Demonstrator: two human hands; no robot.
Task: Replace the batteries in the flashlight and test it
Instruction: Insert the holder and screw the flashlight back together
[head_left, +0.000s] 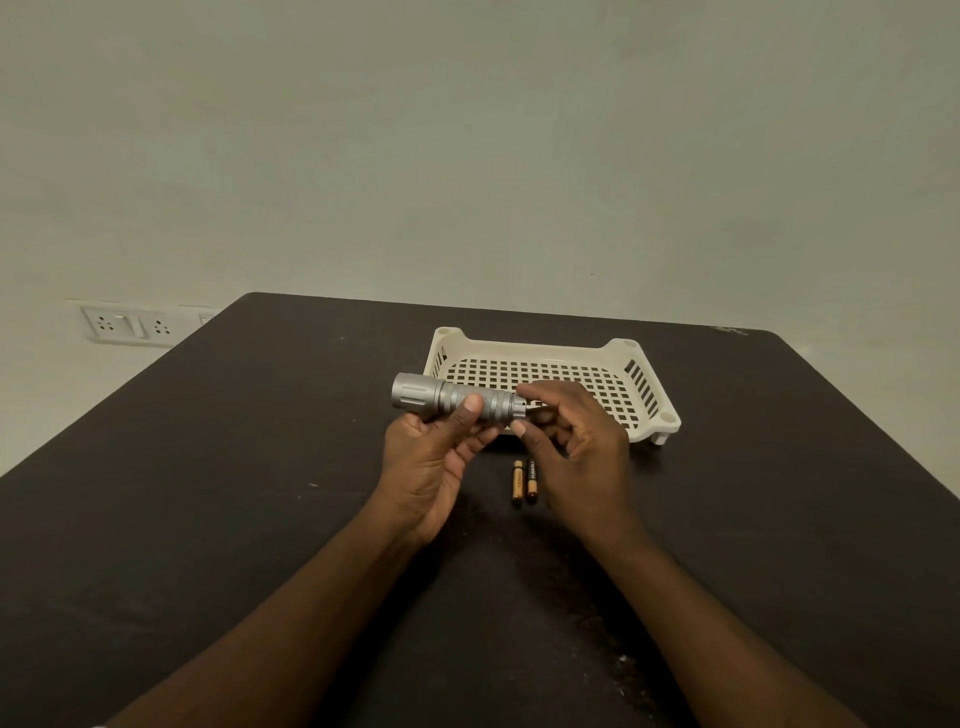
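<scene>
Flashlight was held level above the table, left hand wrapped around its knurled barrel, thumb on top. Right hand pinched the tail end, fingers curled on the cap; whether cap was loose, couldn't tell. Two batteries lay side by side just below the right hand, cream tray behind both hands. Best approach, probably: keep barrel steady, twist only the cap, keep tail tilted up so nothing drops.
</scene>
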